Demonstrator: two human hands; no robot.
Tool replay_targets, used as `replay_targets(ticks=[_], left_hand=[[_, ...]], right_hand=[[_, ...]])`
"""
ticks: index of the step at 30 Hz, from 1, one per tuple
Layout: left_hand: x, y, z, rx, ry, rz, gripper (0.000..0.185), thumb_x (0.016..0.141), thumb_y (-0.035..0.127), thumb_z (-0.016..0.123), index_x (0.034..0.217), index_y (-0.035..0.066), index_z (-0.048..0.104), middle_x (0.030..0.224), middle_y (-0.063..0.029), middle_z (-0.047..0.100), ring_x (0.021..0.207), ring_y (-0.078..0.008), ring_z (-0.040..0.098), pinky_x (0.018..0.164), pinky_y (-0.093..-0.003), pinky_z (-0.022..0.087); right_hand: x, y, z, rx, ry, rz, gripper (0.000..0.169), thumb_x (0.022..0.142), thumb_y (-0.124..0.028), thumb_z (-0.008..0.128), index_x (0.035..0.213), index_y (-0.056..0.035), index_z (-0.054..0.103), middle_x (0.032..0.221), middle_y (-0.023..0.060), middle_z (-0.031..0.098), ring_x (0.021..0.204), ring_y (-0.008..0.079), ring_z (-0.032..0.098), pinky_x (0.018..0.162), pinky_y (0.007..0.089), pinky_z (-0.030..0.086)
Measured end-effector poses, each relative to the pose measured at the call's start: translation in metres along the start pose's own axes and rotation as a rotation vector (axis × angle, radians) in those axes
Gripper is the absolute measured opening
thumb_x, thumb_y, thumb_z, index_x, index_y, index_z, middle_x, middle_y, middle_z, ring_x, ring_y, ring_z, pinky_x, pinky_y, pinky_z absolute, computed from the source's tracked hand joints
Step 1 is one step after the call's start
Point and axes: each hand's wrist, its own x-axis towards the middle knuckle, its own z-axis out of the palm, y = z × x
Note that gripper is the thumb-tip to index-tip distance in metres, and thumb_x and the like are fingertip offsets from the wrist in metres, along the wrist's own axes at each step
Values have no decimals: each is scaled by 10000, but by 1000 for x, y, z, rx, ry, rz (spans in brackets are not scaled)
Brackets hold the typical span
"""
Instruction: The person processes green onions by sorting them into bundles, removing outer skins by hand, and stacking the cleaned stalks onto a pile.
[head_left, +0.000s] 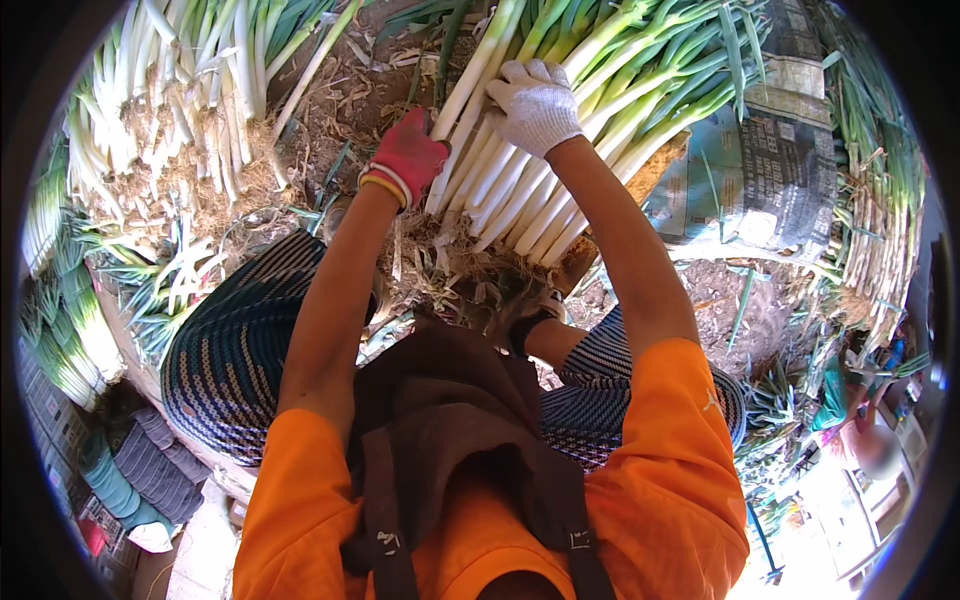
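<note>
My left hand (406, 159), in a red glove with a yellow and white cuff, pinches the white shank of the outermost leek (471, 79) on the left. My right hand (534, 105), in a white knitted glove, curls over neighbouring stalks higher up; its palm side is hidden. Beneath it a row of leeks (551, 196) lies side by side, white shanks and roots towards me, green leaves pointing away. A wooden board or block (654, 166) shows under the row's right side.
More leeks with rooty ends (196, 105) lie at the upper left. Tied leeks (874, 217) line the right edge, past a printed sheet (784, 165). Trimmings (360, 75) litter the soil. My bent knees (236, 352) flank the work. Another person (855, 427) appears at far right.
</note>
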Motion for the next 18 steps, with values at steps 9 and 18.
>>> replay_targets(ticks=[9, 18], left_hand=[[-22, -55, 103, 481, 552, 463, 406, 807, 78, 626, 1181, -2, 490, 1259, -235, 508, 1124, -413, 509, 937, -449, 462], [-11, -65, 96, 252, 546, 383, 431, 826, 52, 626, 1239, 36, 506, 1307, -222, 498, 1185, -399, 499, 991, -422, 443]], right_hand=[[-7, 11, 5, 68, 139, -37, 197, 772, -254, 681, 897, -103, 678, 953, 65, 598, 1007, 281, 561, 975, 419, 393], [43, 20, -12, 56, 30, -26, 270, 830, -237, 648, 1059, -95, 661, 1103, 119, 597, 1084, 277, 577, 934, 442, 470]])
